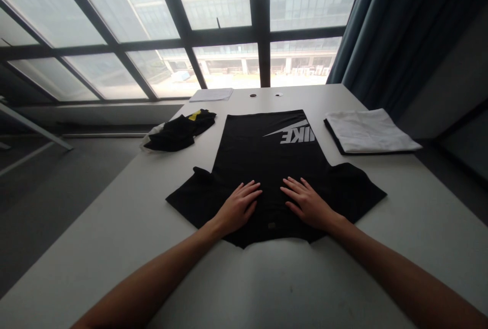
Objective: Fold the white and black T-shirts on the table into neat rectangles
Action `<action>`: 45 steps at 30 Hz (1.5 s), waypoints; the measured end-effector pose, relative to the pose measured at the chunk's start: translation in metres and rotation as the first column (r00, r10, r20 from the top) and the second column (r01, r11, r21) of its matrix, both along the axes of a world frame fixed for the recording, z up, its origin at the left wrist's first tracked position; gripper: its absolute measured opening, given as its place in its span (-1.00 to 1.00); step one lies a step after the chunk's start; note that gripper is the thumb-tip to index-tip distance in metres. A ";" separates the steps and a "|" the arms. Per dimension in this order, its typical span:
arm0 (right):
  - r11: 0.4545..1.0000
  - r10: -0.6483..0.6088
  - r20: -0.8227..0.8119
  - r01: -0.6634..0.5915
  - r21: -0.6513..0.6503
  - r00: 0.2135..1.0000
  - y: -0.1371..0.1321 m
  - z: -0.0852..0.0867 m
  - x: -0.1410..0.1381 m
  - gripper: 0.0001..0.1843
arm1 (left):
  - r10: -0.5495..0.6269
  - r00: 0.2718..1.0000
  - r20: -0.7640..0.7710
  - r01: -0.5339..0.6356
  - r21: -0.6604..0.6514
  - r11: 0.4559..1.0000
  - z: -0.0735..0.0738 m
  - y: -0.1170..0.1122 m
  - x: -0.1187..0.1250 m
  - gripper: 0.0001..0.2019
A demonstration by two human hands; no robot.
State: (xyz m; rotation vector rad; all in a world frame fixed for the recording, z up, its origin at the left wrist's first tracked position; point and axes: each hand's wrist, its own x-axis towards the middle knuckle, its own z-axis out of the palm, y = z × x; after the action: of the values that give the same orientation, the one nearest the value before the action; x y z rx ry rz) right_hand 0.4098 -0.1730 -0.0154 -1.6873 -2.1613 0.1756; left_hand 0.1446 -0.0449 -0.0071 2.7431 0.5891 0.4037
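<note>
A black T-shirt (263,161) with a white NIKE print near its far edge lies spread out on the white table (125,227), its neck end toward me and the sleeves out to both sides. My left hand (239,205) rests flat on the left part of the shirt, fingers stretched out and slightly apart. On the right part lies my right hand (305,201), also palm down with its fingers spread. Neither hand grips the cloth. A small tag or mark shows near the neckline between my wrists.
To the left sits a crumpled heap of dark clothes (179,131) with yellow and white bits. At the right is a folded white cloth (371,128) over something black. Papers (211,95) lie by the far edge, near two round holes. Beyond stand windows and a blue curtain (373,29).
</note>
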 end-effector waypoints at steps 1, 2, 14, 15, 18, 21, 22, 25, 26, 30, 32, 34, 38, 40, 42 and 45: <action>1.000 0.001 0.004 -0.001 -0.006 1.000 0.000 -0.001 0.000 -0.48 | -0.011 1.000 0.002 0.011 -0.002 1.000 -0.001 0.000 0.000 -0.59; 1.000 -0.002 0.005 0.002 -0.004 1.000 0.000 -0.001 0.000 -0.48 | -0.011 1.000 0.010 0.011 0.005 1.000 -0.001 0.000 0.000 -0.59; 0.999 -0.038 0.019 0.038 -0.002 0.999 0.000 -0.006 0.003 -0.47 | 0.094 0.994 -0.051 -0.092 0.044 0.995 -0.004 0.006 -0.001 -0.51; 0.999 -0.040 0.023 0.040 -0.004 0.999 0.000 -0.007 0.003 -0.47 | 0.092 0.995 -0.039 -0.090 0.050 0.995 -0.002 0.005 -0.001 -0.51; 0.999 -0.041 0.028 0.041 -0.007 0.999 0.000 -0.007 0.003 -0.48 | 0.061 0.997 -0.037 -0.059 0.058 0.997 0.002 0.001 0.000 -0.48; 0.999 -0.044 0.029 0.044 -0.007 0.999 0.001 -0.007 0.003 -0.48 | 0.034 0.996 -0.084 -0.029 0.053 0.998 0.001 0.000 0.000 -0.47; 0.999 -0.045 0.030 0.045 -0.006 0.999 0.001 -0.006 0.003 -0.48 | 0.031 0.995 -0.098 -0.026 0.051 0.998 0.000 0.001 -0.001 -0.48; 0.999 -0.049 0.035 0.049 -0.008 0.998 0.001 -0.006 0.002 -0.48 | 0.037 0.992 -0.117 -0.031 0.052 0.998 -0.002 0.001 -0.001 -0.49; 0.999 -0.050 0.037 0.051 -0.010 0.998 0.001 -0.006 0.002 -0.48 | 0.040 0.992 -0.118 -0.033 0.053 0.998 -0.002 0.001 -0.001 -0.49; 0.999 -0.048 0.028 0.048 -0.009 0.998 0.001 -0.006 0.002 -0.48 | 0.047 0.995 -0.087 -0.042 0.056 0.998 -0.001 0.001 -0.001 -0.50; 0.999 -0.048 0.018 0.049 -0.003 0.999 0.001 -0.006 0.002 -0.47 | 0.056 0.997 -0.060 -0.052 0.061 0.997 -0.001 0.001 -0.001 -0.50; 0.999 -0.049 0.013 0.049 0.000 0.999 0.001 -0.007 0.002 -0.47 | 0.062 0.996 -0.060 -0.058 0.066 0.996 -0.001 0.001 -0.001 -0.49; 0.999 -0.047 0.018 0.047 -0.001 0.999 0.001 -0.006 0.002 -0.48 | 0.054 0.992 -0.115 -0.046 0.067 0.997 -0.003 0.001 0.000 -0.49; 0.999 -0.048 0.027 0.048 -0.006 0.998 0.001 -0.005 0.002 -0.48 | 0.054 0.990 -0.132 -0.045 0.074 0.996 -0.004 0.002 0.000 -0.49; 0.999 -0.049 0.034 0.049 -0.009 0.998 0.001 -0.005 0.002 -0.48 | 0.057 0.988 -0.143 -0.046 0.083 0.996 -0.005 0.002 0.001 -0.48; 0.999 -0.050 0.030 0.050 -0.004 0.998 0.001 -0.006 0.002 -0.48 | 0.063 0.986 -0.155 -0.050 0.089 0.995 -0.004 0.003 0.000 -0.48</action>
State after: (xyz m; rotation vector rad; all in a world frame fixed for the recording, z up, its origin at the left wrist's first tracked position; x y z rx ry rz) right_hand 0.4115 -0.1716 -0.0217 -1.7556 -2.1390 0.1426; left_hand 0.1450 -0.0423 -0.0115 2.8634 0.7059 0.2299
